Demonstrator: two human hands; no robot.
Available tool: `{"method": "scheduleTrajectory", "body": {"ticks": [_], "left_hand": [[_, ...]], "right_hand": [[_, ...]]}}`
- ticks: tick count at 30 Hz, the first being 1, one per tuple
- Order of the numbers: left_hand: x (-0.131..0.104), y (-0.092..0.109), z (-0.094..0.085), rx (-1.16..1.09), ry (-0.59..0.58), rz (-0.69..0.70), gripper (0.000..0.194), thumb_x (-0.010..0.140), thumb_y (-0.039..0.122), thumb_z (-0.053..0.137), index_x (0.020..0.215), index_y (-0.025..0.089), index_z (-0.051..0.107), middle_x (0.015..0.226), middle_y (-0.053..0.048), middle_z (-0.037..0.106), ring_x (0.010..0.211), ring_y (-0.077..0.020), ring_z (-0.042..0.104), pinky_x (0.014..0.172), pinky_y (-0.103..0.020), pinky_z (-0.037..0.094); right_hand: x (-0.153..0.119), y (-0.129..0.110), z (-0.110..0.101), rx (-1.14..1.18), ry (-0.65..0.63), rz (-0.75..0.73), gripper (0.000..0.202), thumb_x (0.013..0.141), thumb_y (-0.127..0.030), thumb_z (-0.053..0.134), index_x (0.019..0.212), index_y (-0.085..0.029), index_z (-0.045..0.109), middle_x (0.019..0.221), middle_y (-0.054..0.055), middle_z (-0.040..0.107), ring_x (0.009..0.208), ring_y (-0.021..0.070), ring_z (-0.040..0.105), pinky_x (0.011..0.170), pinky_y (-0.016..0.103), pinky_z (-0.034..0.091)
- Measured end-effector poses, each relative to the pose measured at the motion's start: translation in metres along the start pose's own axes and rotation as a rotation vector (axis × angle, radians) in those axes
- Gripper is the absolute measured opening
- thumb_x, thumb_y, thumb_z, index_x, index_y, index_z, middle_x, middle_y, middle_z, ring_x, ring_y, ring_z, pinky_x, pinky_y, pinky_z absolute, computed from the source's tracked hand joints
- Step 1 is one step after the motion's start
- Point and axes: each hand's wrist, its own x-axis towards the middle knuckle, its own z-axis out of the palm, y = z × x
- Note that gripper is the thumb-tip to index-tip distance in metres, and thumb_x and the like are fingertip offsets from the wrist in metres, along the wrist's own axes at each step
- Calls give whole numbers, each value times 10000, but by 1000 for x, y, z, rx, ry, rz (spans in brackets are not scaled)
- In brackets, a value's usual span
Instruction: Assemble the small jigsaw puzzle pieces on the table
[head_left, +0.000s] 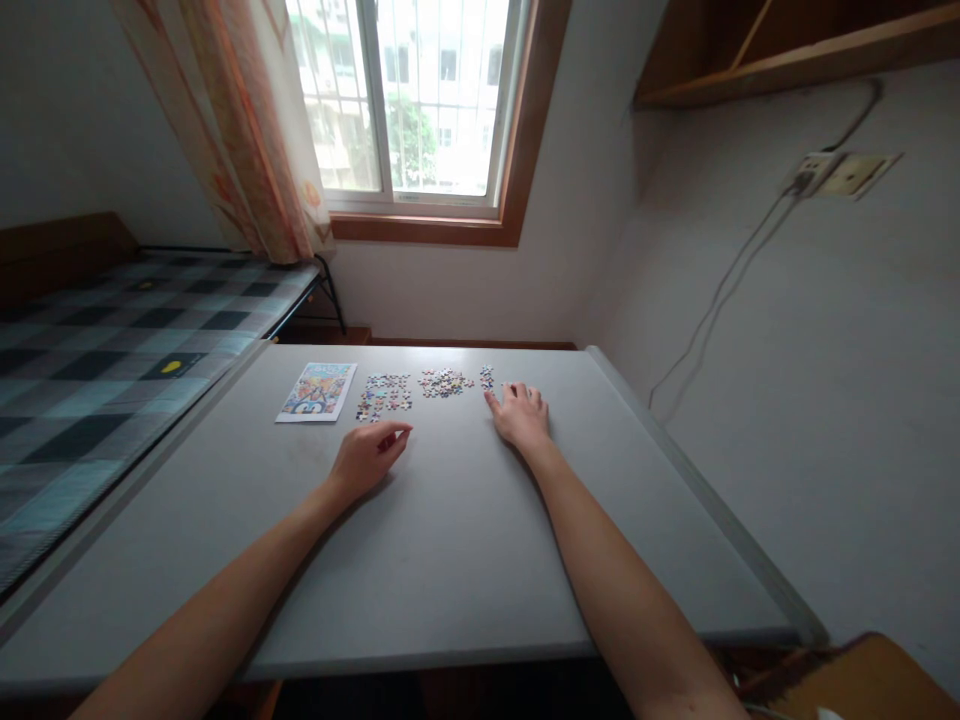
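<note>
My left hand (370, 456) hovers over or rests on the table just below a loosely spread group of small jigsaw pieces (385, 394). Its thumb and forefinger come together in a pinch; whatever may be between the tips is too small to make out. Farther right, my right hand (520, 414) lies palm down with its fingers apart. Its thumb is close to a small cluster of jigsaw pieces (487, 376), and the palm hides what is beneath. Between the hands and a little beyond them lies a denser pile of jigsaw pieces (445, 382). A colourful printed picture sheet (316, 392) lies flat at the left.
The grey-white table (450, 560) spans the space in front of me. A bed with a checked cover (165, 320) adjoins its left side. At the right, a cable (709, 310) hangs from a wall socket, below a wooden shelf (810, 70).
</note>
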Motion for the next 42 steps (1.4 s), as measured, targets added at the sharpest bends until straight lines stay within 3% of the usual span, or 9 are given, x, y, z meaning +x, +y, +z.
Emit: {"method": "scheduleTrajectory", "body": {"ticks": [6, 15, 42], "left_hand": [[0, 1, 1, 5, -6, -17, 196, 854, 280, 536, 895, 192, 707, 595, 15, 601, 525, -87, 502, 546, -190, 385], [1, 2, 1, 12, -16, -27, 200, 851, 278, 534, 892, 189, 708, 596, 14, 598, 526, -88, 502, 553, -194, 389], [0, 3, 1, 16, -33, -38, 201, 858, 274, 535, 905, 186, 709, 588, 16, 593, 521, -80, 490, 558, -186, 369]], "right_hand": [[11, 5, 6, 37, -13, 5, 679, 911, -617, 157, 1377, -199, 421, 1421, 104, 395, 1295, 325, 286, 1050, 452, 217], [38, -1, 9, 71, -137, -4, 799, 878, -662, 70, 1452, -146, 278, 1508, 116, 247, 1392, 317, 130, 1109, 488, 98], [40, -7, 16, 37, -57, -2, 801, 856, -699, 78, 1441, -202, 305, 1492, 86, 289, 1371, 329, 172, 1103, 522, 90]]}}
